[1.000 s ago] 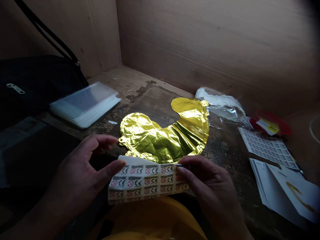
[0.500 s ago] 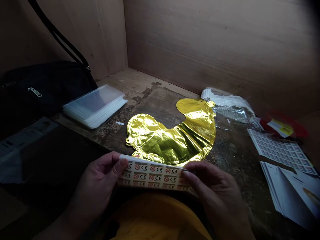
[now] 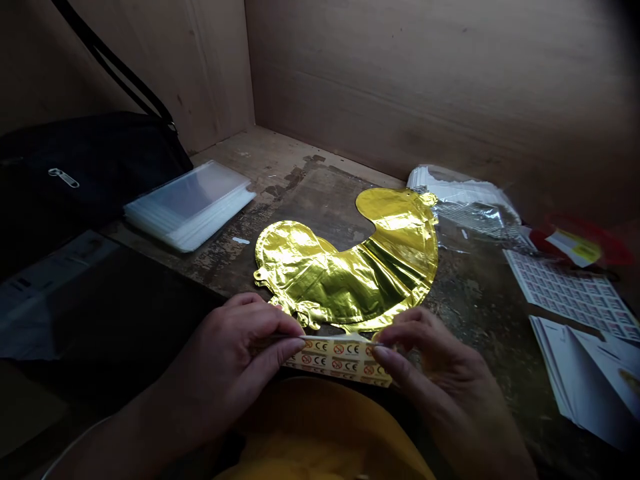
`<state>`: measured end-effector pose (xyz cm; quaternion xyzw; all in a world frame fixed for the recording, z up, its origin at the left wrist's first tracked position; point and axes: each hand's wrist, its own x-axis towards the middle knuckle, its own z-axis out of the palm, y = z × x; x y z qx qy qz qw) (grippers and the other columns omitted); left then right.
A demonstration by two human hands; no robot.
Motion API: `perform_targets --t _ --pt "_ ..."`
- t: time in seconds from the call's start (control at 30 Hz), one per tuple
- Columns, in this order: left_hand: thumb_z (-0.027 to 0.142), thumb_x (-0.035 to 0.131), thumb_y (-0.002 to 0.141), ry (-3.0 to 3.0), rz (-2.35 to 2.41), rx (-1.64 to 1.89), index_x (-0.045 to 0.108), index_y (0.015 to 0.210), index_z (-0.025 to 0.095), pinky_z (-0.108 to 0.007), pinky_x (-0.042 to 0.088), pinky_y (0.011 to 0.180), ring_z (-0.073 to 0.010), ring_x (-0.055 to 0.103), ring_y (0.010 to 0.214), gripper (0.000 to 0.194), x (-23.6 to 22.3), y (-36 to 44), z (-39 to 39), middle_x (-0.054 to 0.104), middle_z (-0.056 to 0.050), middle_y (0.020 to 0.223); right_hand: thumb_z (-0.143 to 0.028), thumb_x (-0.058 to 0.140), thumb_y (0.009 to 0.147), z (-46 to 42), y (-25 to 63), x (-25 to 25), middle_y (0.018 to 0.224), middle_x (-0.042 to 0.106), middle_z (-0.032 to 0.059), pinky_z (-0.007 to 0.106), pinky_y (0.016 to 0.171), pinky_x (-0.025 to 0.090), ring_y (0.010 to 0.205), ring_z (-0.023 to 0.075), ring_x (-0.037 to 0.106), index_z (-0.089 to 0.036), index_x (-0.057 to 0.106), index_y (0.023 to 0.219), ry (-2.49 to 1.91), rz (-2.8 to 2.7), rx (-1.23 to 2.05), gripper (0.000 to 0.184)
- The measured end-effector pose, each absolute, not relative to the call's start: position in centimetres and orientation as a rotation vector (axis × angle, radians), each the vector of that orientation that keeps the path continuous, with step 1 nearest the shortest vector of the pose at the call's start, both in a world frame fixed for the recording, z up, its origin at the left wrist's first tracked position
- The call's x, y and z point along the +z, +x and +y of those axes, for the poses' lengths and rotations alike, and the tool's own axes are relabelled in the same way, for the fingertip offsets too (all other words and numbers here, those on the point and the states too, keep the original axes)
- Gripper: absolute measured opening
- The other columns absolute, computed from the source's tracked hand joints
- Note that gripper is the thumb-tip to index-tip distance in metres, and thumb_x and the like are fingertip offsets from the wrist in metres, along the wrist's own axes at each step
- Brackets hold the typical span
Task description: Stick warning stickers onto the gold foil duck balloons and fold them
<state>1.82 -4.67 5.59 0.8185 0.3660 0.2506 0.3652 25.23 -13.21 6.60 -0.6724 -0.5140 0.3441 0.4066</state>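
With the left hand (image 3: 233, 357) shifted inward, both grips are closed on the far edge of the sticker sheet (image 3: 345, 365), leaving a shorter span to the right hand (image 3: 440, 377), at the near side of the gold foil (image 3: 340, 280) on the bench (image 3: 320, 200).

Garment (image 3: 327, 427): yellow-orange fabric, rounded at the front, lower portion in deep shadow. Left hand (image 3: 250, 357) and right hand (image 3: 433, 367): bare, ungloved; thumbnails short. Left forearm (image 3: 145, 417): bare; thin pale line alongside, type indeterminable.
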Motion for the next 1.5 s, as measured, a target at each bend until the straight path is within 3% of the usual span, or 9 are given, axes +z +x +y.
perform_targets --t 0.1,0.27,0.43,0.63,0.87,1.03,1.2,1.37,1.5 --pt "0.026 0.059 0.09 1.942 0.928 0.554 0.07 0.082 0.025 -0.018 0.046 0.065 -0.0101 0.064 0.07 0.014 5.8 1.9 -4.5 0.069 0.005 0.076 -0.033 0.076 0.076 -12.6 26.2 6.8 0.107 0.067 0.0041 0.026 0.087 0.049 0.103 0.0206 0.062 -0.027 0.073 0.095 -1.683 -1.472 0.838 0.02" --pt "0.031 0.063 0.087 1.736 0.959 0.428 0.072 0.078 0.024 -0.015 0.045 0.059 -0.0101 0.061 0.066 0.015 5.6 1.7 -3.9 0.068 0.004 0.071 -0.037 0.063 0.086 -12.2 26.0 6.5 0.072 0.065 0.0026 0.023 0.061 0.047 0.069 0.0154 0.059 -0.018 0.07 0.076 -1.676 -1.273 1.351 0.023" --pt "0.045 0.068 0.083 1.388 1.108 0.465 0.067 0.067 0.02 -0.013 0.041 0.049 -0.0084 0.053 0.056 0.03 3.8 0.9 -3.4 0.062 0.005 0.06 -0.038 0.066 0.085 -12.3 25.2 5.7 0.07 0.061 0.0009 0.021 0.059 0.044 0.067 0.0128 0.053 -0.016 0.067 0.076 -1.626 -1.104 1.376 0.024" --pt "0.044 0.075 0.079 1.135 1.04 0.501 0.069 0.086 0.023 -0.015 0.05 0.061 -0.0106 0.062 0.068 0.022 2.2 0.3 -3.7 0.069 0.004 0.074 -0.041 0.069 0.084 -11.8 25.0 4.6 0.069 0.058 -0.0007 0.021 0.058 0.042 0.063 0.011 0.051 -0.015 0.065 0.079 -1.562 -0.918 1.485 0.026" --pt "0.048 0.07 0.083 1.149 1.079 0.493 0.066 0.074 0.018 -0.015 0.044 0.051 -0.0086 0.054 0.057 0.031 1.3 0.5 -3.6 0.061 0.004 0.063 -0.042 0.07 0.083 -11.7 24.8 4.0 0.07 0.06 0.0007 0.021 0.058 0.044 0.065 0.0119 0.053 -0.015 0.064 0.079 -1.564 -0.898 1.471 0.029" --pt "0.049 0.067 0.083 1.207 1.086 0.501 0.068 0.079 0.018 -0.019 0.048 0.057 -0.0129 0.06 0.064 0.031 1.3 0.5 -3.7 0.066 0.001 0.07 -0.044 0.071 0.083 -11.6 25.0 3.7 0.069 0.063 0.0009 0.021 0.057 0.046 0.063 0.0119 0.056 -0.015 0.064 0.078 -1.585 -0.854 1.496 0.03" --pt "0.05 0.067 0.084 1.214 1.127 0.51 0.068 0.078 0.02 -0.016 0.046 0.054 -0.0112 0.058 0.061 0.031 1.2 0.2 -3.8 0.066 0.002 0.067 -0.04 0.072 0.081 -11.3 24.7 4.4 0.074 0.068 0.0026 0.022 0.062 0.05 0.069 0.0134 0.061 -0.015 0.067 0.082 -1.574 -0.892 1.502 0.025" --pt "0.055 0.069 0.078 1.37 1.153 0.521 0.07 0.08 0.02 -0.024 0.05 0.051 -0.0181 0.063 0.059 0.035 0.8 0.3 -3.5 0.07 -0.001 0.068 -0.033 0.074 0.079 -11.1 24.6 4.5 0.073 0.068 0.0018 0.022 0.062 0.048 0.068 0.0125 0.06 -0.015 0.068 0.079 -1.577 -0.895 1.453 0.02" --pt "0.046 0.068 0.083 1.659 1.13 0.67 0.07 0.089 0.021 -0.026 0.051 0.053 -0.0188 0.065 0.057 0.026 -0.4 -0.9 -3.2 0.071 -0.001 0.068 -0.034 0.072 0.08 -11.3 24.5 3.7 0.07 0.066 0.0014 0.023 0.061 0.047 0.065 0.0123 0.059 -0.014 0.068 0.077 -1.538 -0.859 1.448 0.021"
